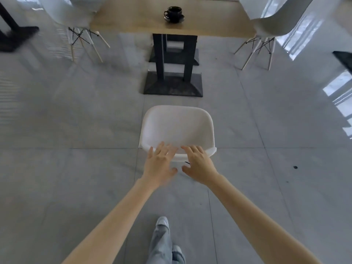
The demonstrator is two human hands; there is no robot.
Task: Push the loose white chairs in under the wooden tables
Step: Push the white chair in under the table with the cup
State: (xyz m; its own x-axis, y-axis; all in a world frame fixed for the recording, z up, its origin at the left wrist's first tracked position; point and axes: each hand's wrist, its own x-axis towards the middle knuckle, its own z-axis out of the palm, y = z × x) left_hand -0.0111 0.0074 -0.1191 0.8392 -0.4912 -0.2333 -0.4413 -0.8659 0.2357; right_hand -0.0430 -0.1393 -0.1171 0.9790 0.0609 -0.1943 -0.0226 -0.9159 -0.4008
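White chair (177,128) stands out on the floor, well short of the wooden surface (148,20), its seat facing the black pedestal base (173,84). Left hand (159,164) and right hand (198,165) both open, fingers spread over the chair's backrest top edge; contact looks likely, blur hides it. Black cup (174,11) sits on the surface.

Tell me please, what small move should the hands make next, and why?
Probably close both hands, left hand and right hand, on the top edge of the white plastic chair's backrest. The fingers are spread open at that edge, and the chair stands apart from the light wooden table ahead.
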